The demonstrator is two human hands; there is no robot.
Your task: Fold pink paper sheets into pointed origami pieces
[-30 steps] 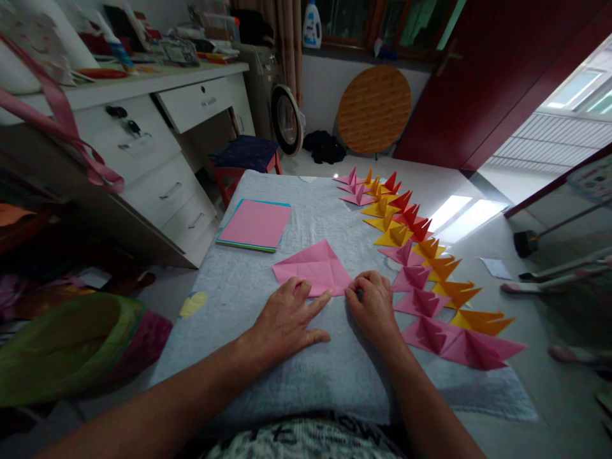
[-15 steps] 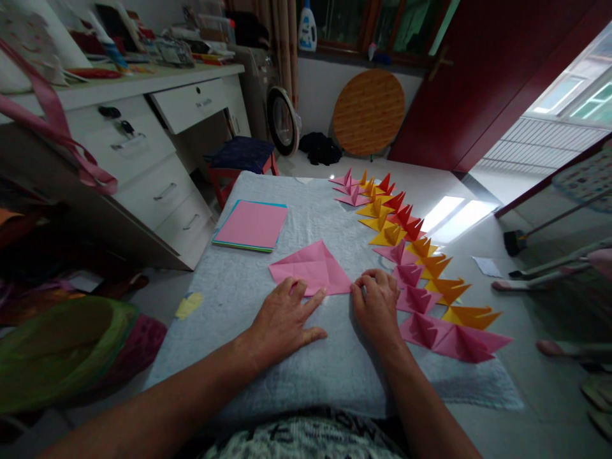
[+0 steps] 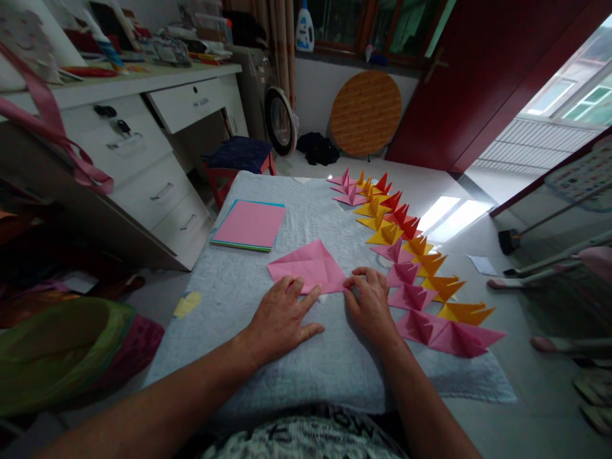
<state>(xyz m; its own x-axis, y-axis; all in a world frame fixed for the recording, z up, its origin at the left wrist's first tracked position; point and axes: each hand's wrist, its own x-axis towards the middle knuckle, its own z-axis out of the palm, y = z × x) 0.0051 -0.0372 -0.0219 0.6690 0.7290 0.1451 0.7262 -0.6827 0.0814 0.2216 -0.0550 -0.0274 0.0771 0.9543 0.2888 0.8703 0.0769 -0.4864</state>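
Note:
A pink paper sheet, partly folded into a pointed shape, lies on the grey cloth-covered table. My left hand rests flat with fingers spread, its fingertips pressing the sheet's near edge. My right hand is curled, its fingertips pinching the sheet's right corner. A stack of flat coloured paper, pink on top, lies to the left. A long row of folded pink, yellow, orange and red paper shapes runs along the table's right side.
A white desk with drawers stands at the left, a red stool beyond the table. A green and pink bag sits at the lower left. A round wooden board leans on the far wall.
My right hand has shifted slightly left along the sheet's corner. The view has drifted a little; the left hand stays on the paper.

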